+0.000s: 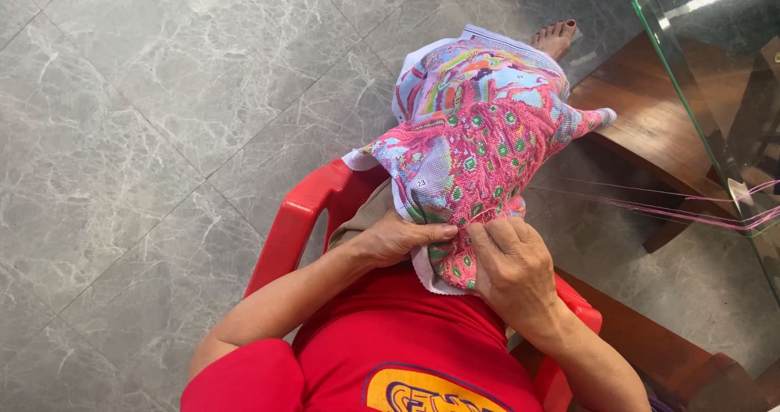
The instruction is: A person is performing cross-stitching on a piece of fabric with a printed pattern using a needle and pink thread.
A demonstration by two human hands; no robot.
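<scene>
Sitting in a red plastic chair (pixel 302 217), holding a big stitched cloth (pixel 479 136) on the lap, bunched up and hanging over the knees. Left hand (pixel 398 240) pinching the near edge, right hand (pixel 513 264) pressing closed on the pink part just beside it, hands almost touching. Looking soft, light and floppy, probably easy to crease, so best gripping at the edge near the stitching. Pink thread (pixel 674 209) trailing away to the right past a glass desk (pixel 715 79). Grey stone floor (pixel 146 136) spreading all around.
</scene>
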